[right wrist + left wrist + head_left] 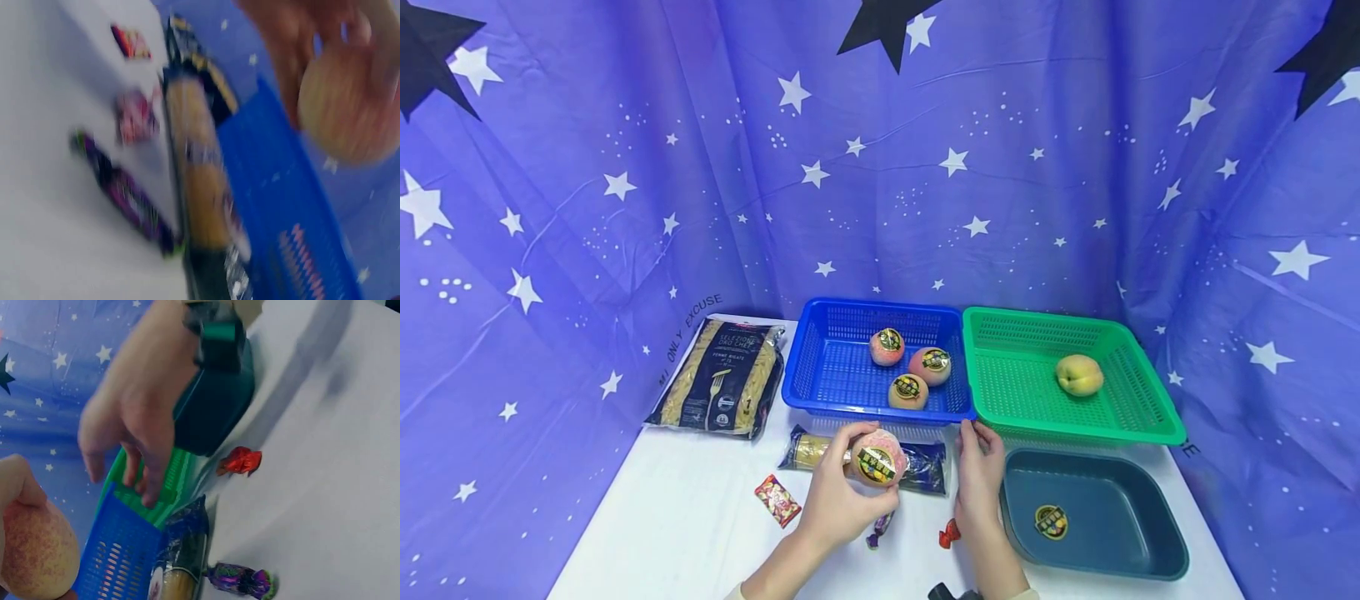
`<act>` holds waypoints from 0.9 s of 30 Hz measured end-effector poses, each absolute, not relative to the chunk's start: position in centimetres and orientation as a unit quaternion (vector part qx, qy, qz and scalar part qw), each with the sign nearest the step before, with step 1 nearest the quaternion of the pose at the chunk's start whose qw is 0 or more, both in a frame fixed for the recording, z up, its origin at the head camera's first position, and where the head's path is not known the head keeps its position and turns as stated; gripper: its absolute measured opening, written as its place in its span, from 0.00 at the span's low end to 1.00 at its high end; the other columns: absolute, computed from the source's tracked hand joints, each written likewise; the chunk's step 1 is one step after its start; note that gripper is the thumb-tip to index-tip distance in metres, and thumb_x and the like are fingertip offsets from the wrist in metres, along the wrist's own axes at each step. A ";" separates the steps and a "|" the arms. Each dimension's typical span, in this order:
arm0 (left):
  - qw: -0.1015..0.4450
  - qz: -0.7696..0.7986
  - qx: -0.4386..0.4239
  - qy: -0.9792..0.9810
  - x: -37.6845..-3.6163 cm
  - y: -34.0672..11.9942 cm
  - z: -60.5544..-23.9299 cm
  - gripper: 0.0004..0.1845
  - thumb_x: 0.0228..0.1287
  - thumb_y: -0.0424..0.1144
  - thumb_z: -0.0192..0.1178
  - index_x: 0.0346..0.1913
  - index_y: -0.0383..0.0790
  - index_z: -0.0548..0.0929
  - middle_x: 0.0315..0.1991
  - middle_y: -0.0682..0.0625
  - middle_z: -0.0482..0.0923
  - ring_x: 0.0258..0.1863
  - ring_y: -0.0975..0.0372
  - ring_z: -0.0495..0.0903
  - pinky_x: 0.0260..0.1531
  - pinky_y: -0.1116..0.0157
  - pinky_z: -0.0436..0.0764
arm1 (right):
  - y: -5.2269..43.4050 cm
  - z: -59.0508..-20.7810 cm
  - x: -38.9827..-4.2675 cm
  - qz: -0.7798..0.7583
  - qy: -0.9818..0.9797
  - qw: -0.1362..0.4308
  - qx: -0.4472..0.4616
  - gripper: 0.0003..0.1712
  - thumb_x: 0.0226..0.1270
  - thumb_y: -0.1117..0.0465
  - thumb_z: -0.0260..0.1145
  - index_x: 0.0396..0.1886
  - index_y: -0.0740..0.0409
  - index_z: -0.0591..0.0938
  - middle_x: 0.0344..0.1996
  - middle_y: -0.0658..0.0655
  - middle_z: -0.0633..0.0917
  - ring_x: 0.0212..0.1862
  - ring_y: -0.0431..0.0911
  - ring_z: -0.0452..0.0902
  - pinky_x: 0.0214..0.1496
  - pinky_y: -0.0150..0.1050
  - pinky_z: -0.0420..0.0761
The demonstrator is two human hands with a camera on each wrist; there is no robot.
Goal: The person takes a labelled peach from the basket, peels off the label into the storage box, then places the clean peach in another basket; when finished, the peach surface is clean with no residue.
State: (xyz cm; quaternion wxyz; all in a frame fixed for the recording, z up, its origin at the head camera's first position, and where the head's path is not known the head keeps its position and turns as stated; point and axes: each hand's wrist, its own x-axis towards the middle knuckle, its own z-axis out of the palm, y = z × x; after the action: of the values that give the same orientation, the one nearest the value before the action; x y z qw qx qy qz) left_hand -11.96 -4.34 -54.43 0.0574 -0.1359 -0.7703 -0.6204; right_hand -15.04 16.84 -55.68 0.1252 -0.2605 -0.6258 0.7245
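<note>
My left hand (842, 500) grips a peach (878, 458) with a round black-and-gold sticker on it, above a long pasta packet (925, 468). In the left wrist view the same peach (40, 550) shows its mottled pink and yellow skin. My right hand (980, 479) holds nothing; its loosely bent fingers hang by the adjoining corners of the two baskets. Three stickered peaches, one of them a pink peach (929, 367), lie in the blue basket (842, 400). The green basket (1015, 392) holds one yellow peach (1079, 376) with no sticker showing.
A dark teal tub (1120, 517) at front right has a round sticker (1051, 522) inside. A large penne bag (718, 377) lies at back left. Nearer are a red-yellow sweet (777, 500), a purple sweet (240, 579), a red sweet (949, 533) and a pink sweet (135, 115).
</note>
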 end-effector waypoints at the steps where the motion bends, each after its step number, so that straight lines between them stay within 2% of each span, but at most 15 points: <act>1: 0.067 -0.611 -0.135 -0.777 -11.9 -4.4 -54.5 0.50 0.46 0.30 0.84 0.72 0.69 0.76 0.69 0.62 0.81 0.59 0.62 0.85 0.55 0.65 0.91 | 16.4 -55.4 -14.5 0.718 -0.634 0.129 -0.256 0.30 0.88 0.49 0.62 0.74 0.66 0.71 0.69 0.63 0.78 0.65 0.46 0.80 0.72 0.34 0.82; 4: 0.099 -0.576 -0.133 -0.801 -11.7 -4.4 -54.6 0.52 0.44 0.33 0.85 0.73 0.67 0.76 0.70 0.63 0.81 0.59 0.64 0.85 0.54 0.65 0.90 | 14.9 -54.4 -12.8 0.679 -0.696 0.133 -0.192 0.18 0.87 0.54 0.64 0.62 0.63 0.80 0.57 0.58 0.83 0.55 0.38 0.82 0.60 0.25 0.82; 8: 0.146 -0.528 -0.132 -0.826 -11.5 -4.3 -54.7 0.51 0.42 0.37 0.88 0.73 0.62 0.77 0.71 0.62 0.82 0.65 0.62 0.85 0.62 0.60 0.89 | 13.1 -53.2 -10.8 0.604 -0.779 0.163 -0.034 0.08 0.80 0.62 0.72 0.52 0.59 0.88 0.51 0.53 0.88 0.56 0.39 0.84 0.62 0.28 0.86; 11: 0.183 -0.492 -0.138 -0.840 -11.4 -4.2 -54.8 0.49 0.43 0.42 0.91 0.72 0.57 0.78 0.72 0.60 0.82 0.71 0.60 0.83 0.70 0.55 0.86 | 12.2 -52.6 -9.6 0.544 -0.812 0.206 0.035 0.13 0.73 0.62 0.79 0.54 0.54 0.89 0.53 0.45 0.88 0.58 0.41 0.84 0.63 0.29 0.86; 14: 0.217 -0.459 -0.146 -0.849 -11.4 -4.0 -54.8 0.47 0.43 0.42 0.91 0.70 0.53 0.80 0.73 0.59 0.82 0.72 0.58 0.82 0.71 0.53 0.85 | 11.5 -52.2 -8.7 0.495 -0.834 0.240 0.051 0.19 0.67 0.62 0.83 0.56 0.50 0.90 0.54 0.41 0.88 0.58 0.41 0.85 0.61 0.25 0.82; 21: 0.271 -0.419 -0.165 -0.851 -11.5 -3.6 -54.6 0.47 0.39 0.38 0.90 0.68 0.50 0.82 0.72 0.55 0.83 0.69 0.54 0.84 0.69 0.53 0.85 | 10.8 -51.8 -8.2 0.454 -0.844 0.280 0.050 0.23 0.61 0.66 0.86 0.55 0.51 0.91 0.52 0.45 0.89 0.56 0.41 0.85 0.59 0.21 0.79; 24: 0.276 -0.412 -0.166 -0.852 -11.3 -3.5 -54.6 0.47 0.38 0.38 0.90 0.68 0.50 0.82 0.72 0.55 0.83 0.67 0.54 0.84 0.68 0.53 0.86 | 10.7 -51.7 -8.0 0.454 -0.846 0.278 0.042 0.23 0.60 0.67 0.86 0.55 0.51 0.91 0.51 0.45 0.89 0.53 0.41 0.85 0.57 0.22 0.81; 27: 0.267 -0.407 -0.161 -0.859 -11.2 -3.5 -54.6 0.46 0.39 0.39 0.91 0.68 0.50 0.82 0.73 0.56 0.83 0.68 0.56 0.84 0.68 0.55 0.86 | 10.7 -51.6 -7.9 0.455 -0.848 0.269 0.031 0.24 0.58 0.68 0.87 0.54 0.51 0.91 0.50 0.44 0.88 0.50 0.39 0.85 0.54 0.27 0.85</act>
State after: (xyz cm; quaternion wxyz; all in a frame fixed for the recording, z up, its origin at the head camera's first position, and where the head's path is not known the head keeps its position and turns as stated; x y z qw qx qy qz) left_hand -11.16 -3.52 -54.57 0.2673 -0.1608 -0.8586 -0.4069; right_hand -7.86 10.68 -51.55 0.2688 0.0309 -0.8484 0.4549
